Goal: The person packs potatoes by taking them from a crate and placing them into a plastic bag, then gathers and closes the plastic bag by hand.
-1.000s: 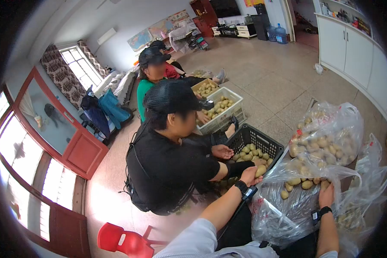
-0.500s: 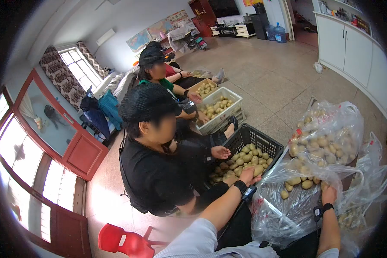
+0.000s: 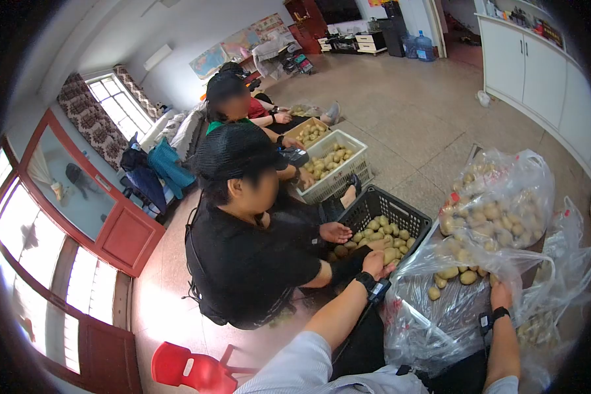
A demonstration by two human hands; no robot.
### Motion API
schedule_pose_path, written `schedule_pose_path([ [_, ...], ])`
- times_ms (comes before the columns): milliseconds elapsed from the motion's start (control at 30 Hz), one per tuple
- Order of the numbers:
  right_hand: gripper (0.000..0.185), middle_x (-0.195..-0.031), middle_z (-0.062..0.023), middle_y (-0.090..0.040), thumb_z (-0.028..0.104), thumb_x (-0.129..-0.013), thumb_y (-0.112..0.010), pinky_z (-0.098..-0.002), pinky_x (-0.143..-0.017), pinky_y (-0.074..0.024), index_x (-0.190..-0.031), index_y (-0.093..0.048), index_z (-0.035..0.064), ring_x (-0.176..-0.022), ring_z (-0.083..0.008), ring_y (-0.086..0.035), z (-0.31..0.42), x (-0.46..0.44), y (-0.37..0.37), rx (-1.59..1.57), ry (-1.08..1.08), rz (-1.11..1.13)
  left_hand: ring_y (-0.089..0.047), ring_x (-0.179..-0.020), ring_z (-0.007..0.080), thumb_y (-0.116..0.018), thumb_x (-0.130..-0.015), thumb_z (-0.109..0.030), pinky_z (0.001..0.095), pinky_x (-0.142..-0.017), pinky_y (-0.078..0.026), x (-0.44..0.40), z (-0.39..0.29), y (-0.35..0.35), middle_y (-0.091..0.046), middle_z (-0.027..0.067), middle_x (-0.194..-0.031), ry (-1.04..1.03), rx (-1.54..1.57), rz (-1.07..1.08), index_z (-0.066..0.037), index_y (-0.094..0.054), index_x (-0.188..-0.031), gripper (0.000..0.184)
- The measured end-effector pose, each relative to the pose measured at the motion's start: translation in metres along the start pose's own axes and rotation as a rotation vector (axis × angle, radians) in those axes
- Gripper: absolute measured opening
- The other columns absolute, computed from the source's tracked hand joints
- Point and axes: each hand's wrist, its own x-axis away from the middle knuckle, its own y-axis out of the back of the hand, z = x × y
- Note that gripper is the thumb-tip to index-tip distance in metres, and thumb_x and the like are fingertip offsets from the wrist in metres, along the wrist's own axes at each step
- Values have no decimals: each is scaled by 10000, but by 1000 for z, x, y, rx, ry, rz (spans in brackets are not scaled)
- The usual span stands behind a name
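My left hand (image 3: 375, 264) is over the near edge of a black plastic crate (image 3: 410, 211), its fingers stretched toward the potatoes (image 3: 385, 231) inside. No potato shows clearly in it. At the right, my right hand (image 3: 501, 295) is closed on the edge of a clear plastic bag (image 3: 423, 322) spread before my legs; its fingertips are partly hidden by the film. Several loose potatoes (image 3: 467, 278) lie at the bag's mouth, close to that hand. A co-worker's open hand (image 3: 335, 232) hovers at the crate's left side, and another hand reaches in beside mine.
A full clear bag of potatoes (image 3: 499, 203) stands beyond my right hand, with crumpled plastic bags (image 3: 558, 262) beside it. Past the black crate are a white crate (image 3: 338, 177) and a cardboard box (image 3: 306, 133) of potatoes. Co-workers sit at the left near a red chair (image 3: 190, 364).
My left hand has moved slightly left and down into the crate; the potato it held no longer shows in it. The nearest co-worker has leaned right. My right hand stays at the bag.
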Motion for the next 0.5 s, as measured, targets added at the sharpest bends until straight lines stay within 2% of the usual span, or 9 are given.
schedule_pose_path([
  [200, 343, -1041, -211, -649, 337, -914, -497, -521, -819, -484, -1065, -642, 65, -934, -430, -612, 29, 16, 25, 58, 25, 11, -640, -733, 249, -449, -982, -229, 362, -552, -592, -7, 4, 3, -607, 142, -989, -21, -16, -18, -43, -500, -1196, 288],
  [333, 333, -1010, -220, -653, 327, -909, -512, -510, -806, -490, -1047, -644, 55, -917, -424, -617, 15, 3, 6, 84, 6, -31, -638, -718, 245, -461, -981, -233, 366, -552, -590, -2, 2, 0, -606, 143, -993, -21, -40, -40, -55, -496, -1195, 280],
  [433, 317, -985, -217, -660, 298, -901, -519, -505, -811, -494, -1054, -644, 50, -917, -418, -624, 19, -1, 16, 155, 54, 10, -641, -719, 250, -467, -978, -233, 368, -551, -590, -9, 4, 5, -602, 144, -1012, -7, -43, -8, -58, -498, -1189, 276],
  [500, 303, -999, -223, -655, 274, -894, -524, -499, -847, -485, -1050, -650, 46, -956, -419, -614, 29, 2, 30, 132, 20, 124, -642, -721, 253, -470, -974, -233, 369, -549, -590, -11, 5, 6, -600, 146, -1026, 7, -43, 15, -58, -499, -1184, 275],
])
